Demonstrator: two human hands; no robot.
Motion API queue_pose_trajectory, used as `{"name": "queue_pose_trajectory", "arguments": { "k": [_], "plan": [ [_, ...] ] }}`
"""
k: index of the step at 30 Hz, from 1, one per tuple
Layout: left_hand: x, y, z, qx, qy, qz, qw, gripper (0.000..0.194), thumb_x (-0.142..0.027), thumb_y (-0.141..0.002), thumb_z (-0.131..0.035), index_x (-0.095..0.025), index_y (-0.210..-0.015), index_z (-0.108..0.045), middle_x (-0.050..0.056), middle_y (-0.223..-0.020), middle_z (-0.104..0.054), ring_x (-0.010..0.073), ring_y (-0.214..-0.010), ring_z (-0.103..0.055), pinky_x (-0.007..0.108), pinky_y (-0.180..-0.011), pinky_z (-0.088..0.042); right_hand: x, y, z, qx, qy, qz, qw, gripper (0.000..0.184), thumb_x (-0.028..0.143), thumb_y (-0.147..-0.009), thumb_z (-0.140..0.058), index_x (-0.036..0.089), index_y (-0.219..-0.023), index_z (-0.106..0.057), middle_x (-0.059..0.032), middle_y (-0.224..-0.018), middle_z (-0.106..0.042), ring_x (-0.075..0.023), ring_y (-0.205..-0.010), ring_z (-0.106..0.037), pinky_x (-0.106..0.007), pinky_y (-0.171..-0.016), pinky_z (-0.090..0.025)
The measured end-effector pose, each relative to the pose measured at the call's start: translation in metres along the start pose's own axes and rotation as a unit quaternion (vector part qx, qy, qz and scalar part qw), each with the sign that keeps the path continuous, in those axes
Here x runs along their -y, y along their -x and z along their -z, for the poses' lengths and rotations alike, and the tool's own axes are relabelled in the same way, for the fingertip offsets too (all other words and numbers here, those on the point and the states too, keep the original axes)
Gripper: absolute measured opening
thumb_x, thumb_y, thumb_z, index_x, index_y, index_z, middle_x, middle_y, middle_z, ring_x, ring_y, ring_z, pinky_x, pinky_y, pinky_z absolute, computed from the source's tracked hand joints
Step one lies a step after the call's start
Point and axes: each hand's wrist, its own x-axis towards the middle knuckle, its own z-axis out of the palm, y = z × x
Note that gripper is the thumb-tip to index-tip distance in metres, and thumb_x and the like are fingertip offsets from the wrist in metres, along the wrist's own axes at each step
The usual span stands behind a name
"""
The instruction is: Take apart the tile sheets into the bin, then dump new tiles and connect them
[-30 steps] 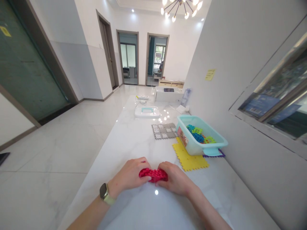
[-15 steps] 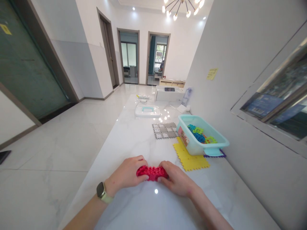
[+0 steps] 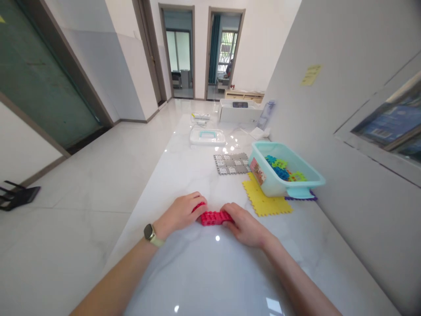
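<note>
A row of red interlocking plastic pieces (image 3: 213, 218) sits low over the white glossy table between my hands. My right hand (image 3: 243, 224) is closed around its right end, thumb in front and fingers behind. On the other side, my left hand (image 3: 187, 211), with a watch on the wrist, is closed on red plastic at the left end. Some of that red shows above its fingers; I cannot tell whether it is a separate piece. The fingers hide both ends.
A pale turquoise bin (image 3: 279, 173) holds blue, green and orange plastic pieces. Partly under it lies a yellow toothed mat (image 3: 265, 199), with a grey patterned mat (image 3: 232, 163) beside it. Farther back are a white lid (image 3: 207, 137) and a white box (image 3: 238, 112). The wall borders the right.
The view has tipped downward, so the scene sits higher. My left hand has turned a little, and the red plastic at its fingers now stands higher than the rest of the row.
</note>
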Motion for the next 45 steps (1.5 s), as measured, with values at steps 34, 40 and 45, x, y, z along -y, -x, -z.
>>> {"name": "queue_pose_trajectory", "arguments": {
  "k": [34,40,45],
  "plan": [
    [-0.030,0.000,-0.035,-0.068,-0.135,0.089,0.984,0.013,-0.035,-0.088,-0.053,-0.023,-0.093,-0.058,0.003,-0.098,-0.055,0.0187,-0.083,-0.058,0.030,-0.070,-0.047,-0.010,-0.015,-0.036,-0.164,0.071,-0.139,0.974,0.015,0.027,-0.090,-0.055,0.021,-0.080,-0.046,-0.0008,-0.076,-0.055,-0.0185,-0.071,-0.051,-0.027,-0.062,-0.032],
    [-0.026,0.000,-0.023,0.011,-0.065,-0.037,0.997,0.015,-0.035,-0.084,-0.057,-0.023,-0.094,-0.058,0.003,-0.099,-0.058,0.0184,-0.084,-0.059,0.030,-0.074,-0.049,-0.020,-0.012,-0.023,-0.170,0.048,-0.109,0.978,0.006,0.022,-0.095,-0.048,0.020,-0.093,-0.054,-0.0053,-0.090,-0.061,-0.0219,-0.087,-0.053,-0.031,-0.075,-0.038],
    [-0.026,-0.001,-0.022,0.030,0.015,-0.121,0.992,0.048,-0.033,-0.072,-0.071,-0.026,-0.116,-0.052,0.004,-0.118,-0.055,0.0225,-0.100,-0.058,0.035,-0.086,-0.051,-0.013,-0.010,-0.019,-0.135,-0.012,-0.044,0.990,0.015,0.012,-0.092,-0.046,0.020,-0.102,-0.054,-0.0057,-0.098,-0.060,-0.0217,-0.091,-0.051,-0.034,-0.082,-0.040]
  ]
}}
